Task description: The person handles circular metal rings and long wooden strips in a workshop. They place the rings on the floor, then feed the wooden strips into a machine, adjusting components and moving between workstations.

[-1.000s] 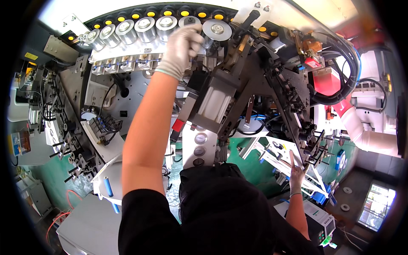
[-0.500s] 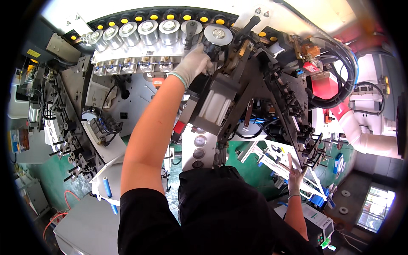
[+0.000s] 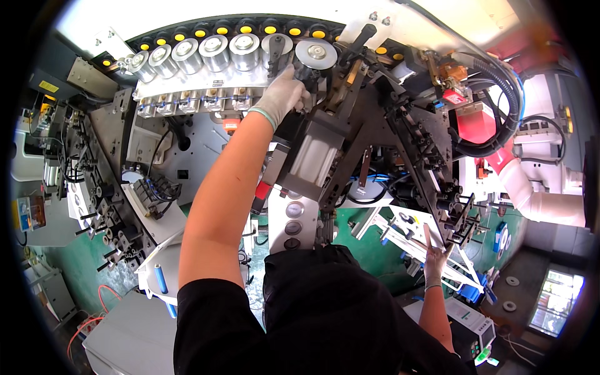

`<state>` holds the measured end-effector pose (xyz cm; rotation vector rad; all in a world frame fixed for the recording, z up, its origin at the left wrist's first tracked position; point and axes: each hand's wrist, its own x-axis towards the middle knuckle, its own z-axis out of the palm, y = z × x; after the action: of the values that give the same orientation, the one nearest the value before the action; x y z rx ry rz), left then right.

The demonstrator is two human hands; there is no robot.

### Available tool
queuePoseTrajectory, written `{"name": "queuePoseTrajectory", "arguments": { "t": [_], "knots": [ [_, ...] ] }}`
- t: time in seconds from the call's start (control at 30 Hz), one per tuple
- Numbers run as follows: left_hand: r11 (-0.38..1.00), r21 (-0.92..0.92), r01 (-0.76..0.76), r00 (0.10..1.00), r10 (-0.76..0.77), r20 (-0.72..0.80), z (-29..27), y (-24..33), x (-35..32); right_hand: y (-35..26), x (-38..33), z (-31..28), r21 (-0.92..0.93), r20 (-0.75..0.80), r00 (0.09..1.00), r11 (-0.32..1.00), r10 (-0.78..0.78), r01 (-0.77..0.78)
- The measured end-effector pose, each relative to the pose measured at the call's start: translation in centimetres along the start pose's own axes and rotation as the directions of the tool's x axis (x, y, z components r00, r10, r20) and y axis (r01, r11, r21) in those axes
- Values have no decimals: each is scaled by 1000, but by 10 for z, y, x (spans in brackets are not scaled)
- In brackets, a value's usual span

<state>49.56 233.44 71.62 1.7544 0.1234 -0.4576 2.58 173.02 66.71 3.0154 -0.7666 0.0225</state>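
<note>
My left hand (image 3: 284, 95), in a pale glove with a greenish cuff, reaches up into the machine, below a broad metal disc (image 3: 315, 54). Its index finger points up beside a dark lever arm (image 3: 275, 56) in front of a roller. The other fingers curl towards dark machine parts; what they grip is hidden. Under the wrist lies a metal cylinder block (image 3: 312, 156) with dark ends. Off to the right, my right hand (image 3: 434, 260) has a bare index finger stretched out over a white panel (image 3: 405, 224) on a frame. Whether the fingertip touches it I cannot tell.
A row of silver rollers (image 3: 214, 53) curves along the back under yellow-centred knobs (image 3: 246, 29). Dark angled plates with pegs (image 3: 425, 150) stand right of the cylinder block. A white panel with round gauges (image 3: 293, 226) is near my body. A ribbed hose (image 3: 504, 119) hangs right.
The view has shifted slightly. My left hand stays at the same machine parts, a little lower, and my right hand keeps its place at the white panel.
</note>
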Motion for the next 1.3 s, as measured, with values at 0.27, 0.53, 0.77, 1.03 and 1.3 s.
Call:
{"name": "queuePoseTrajectory", "arguments": {
  "t": [0.27, 0.53, 0.77, 1.03, 1.3],
  "knots": [
    [990, -140, 2, 999, 5, 51, -3, 2, 2, 19, 4, 10, -49, 76, 995, 996, -64, 68],
    [984, -168, 67, 997, -61, 45, -3, -8, 6, -41, 2, -31, 27, 117, 989, 996, 87, -91],
    [965, -253, 63, 998, -59, 24, -1, 0, -3, -6, -2, -4, 61, 144, 986, 994, 81, -91],
    [961, -274, 42, 998, -51, -28, 2, -1, -4, 41, 0, 29, -37, 86, 995, 998, 51, -48],
    [973, -229, 38, 998, -50, -48, 0, -3, -4, -23, 4, -16, 170, 238, 911, 909, 338, -382]
  ]
}}
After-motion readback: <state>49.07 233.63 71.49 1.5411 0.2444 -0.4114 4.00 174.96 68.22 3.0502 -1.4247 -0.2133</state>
